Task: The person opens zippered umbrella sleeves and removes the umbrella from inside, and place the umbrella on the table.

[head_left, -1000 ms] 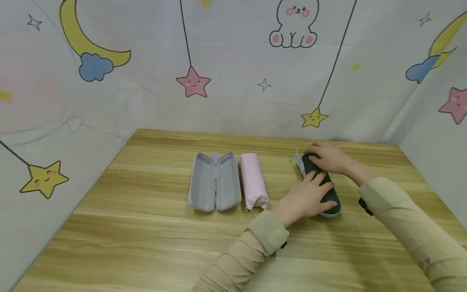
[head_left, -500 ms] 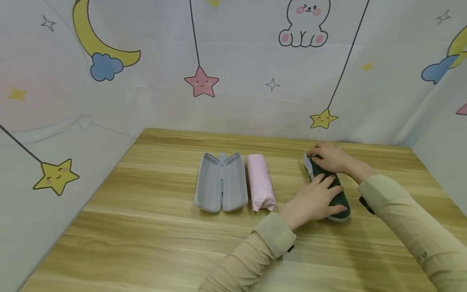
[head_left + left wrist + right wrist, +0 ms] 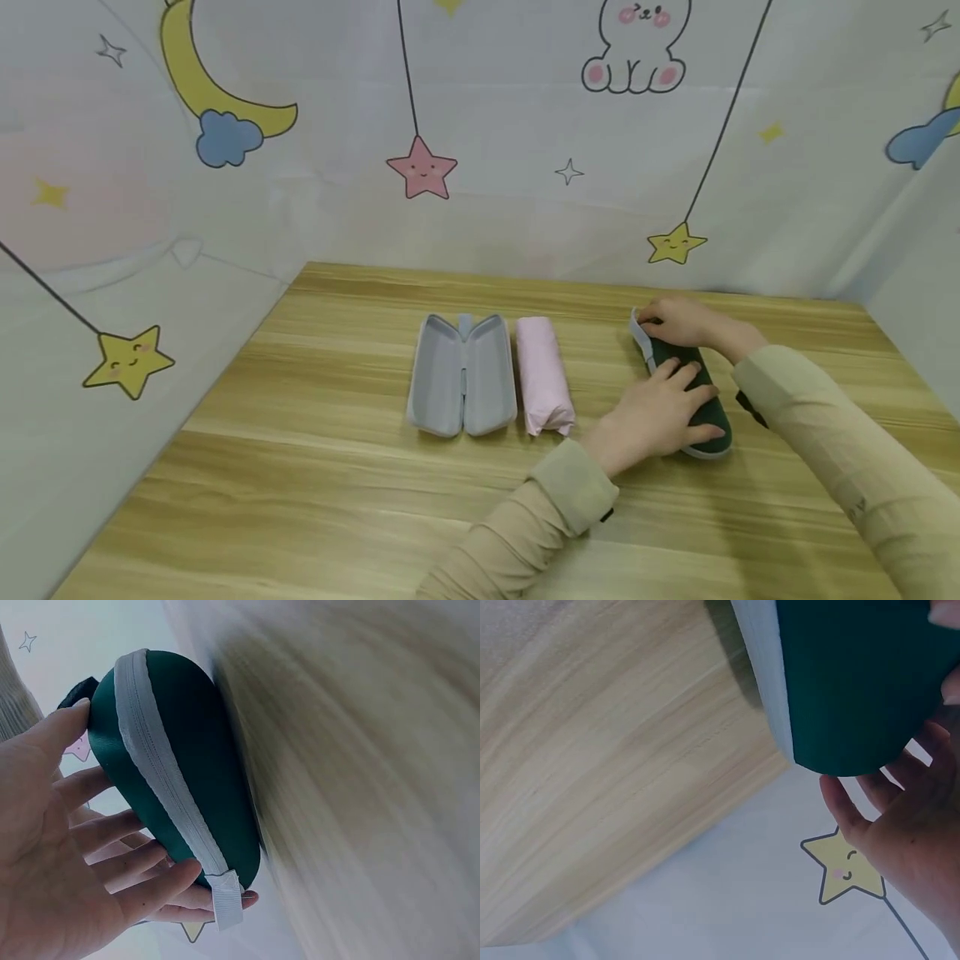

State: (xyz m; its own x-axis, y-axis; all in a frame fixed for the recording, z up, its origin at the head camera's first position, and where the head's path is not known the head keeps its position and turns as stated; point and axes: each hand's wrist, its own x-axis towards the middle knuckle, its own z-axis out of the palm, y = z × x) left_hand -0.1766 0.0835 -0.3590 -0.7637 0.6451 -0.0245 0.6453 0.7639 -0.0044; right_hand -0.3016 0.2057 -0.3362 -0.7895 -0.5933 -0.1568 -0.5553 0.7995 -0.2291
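With left hand [image 3: 654, 415] splayed across dark-green zippered case [image 3: 193, 754] on tabletop [image 3: 330, 492], holds its far end in curled right hand [image 3: 681, 323].

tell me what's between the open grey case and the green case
The head view shows a pink bundle beside the open grey case, then bare wood and the left hand, which touches the green case.
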